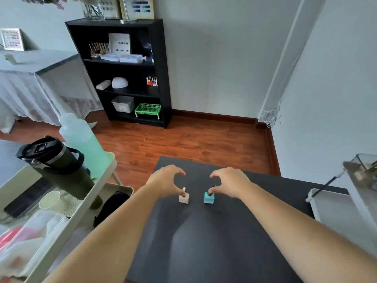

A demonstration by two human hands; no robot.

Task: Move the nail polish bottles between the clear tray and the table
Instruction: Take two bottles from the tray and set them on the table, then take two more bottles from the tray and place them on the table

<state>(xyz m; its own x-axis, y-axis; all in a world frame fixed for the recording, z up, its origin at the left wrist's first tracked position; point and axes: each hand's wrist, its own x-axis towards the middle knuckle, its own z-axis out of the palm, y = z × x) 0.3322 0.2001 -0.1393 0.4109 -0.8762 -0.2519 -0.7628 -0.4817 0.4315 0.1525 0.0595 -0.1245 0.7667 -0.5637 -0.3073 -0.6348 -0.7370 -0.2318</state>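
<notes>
Two square nail polish bottles stand upright on the black table. The pale pink bottle is on the left, the teal bottle on the right, a short gap apart. My left hand pinches the dark cap of the pink bottle with thumb and fingertip. My right hand pinches the cap of the teal bottle the same way. Both bottle bases rest on the table. A clear tray shows at the far right edge, partly cut off.
A pale green cart stands left of the table with a dark tumbler, a translucent green bottle and a paper cup. A black bookshelf stands against the back wall. A white surface with a black rod lies at right.
</notes>
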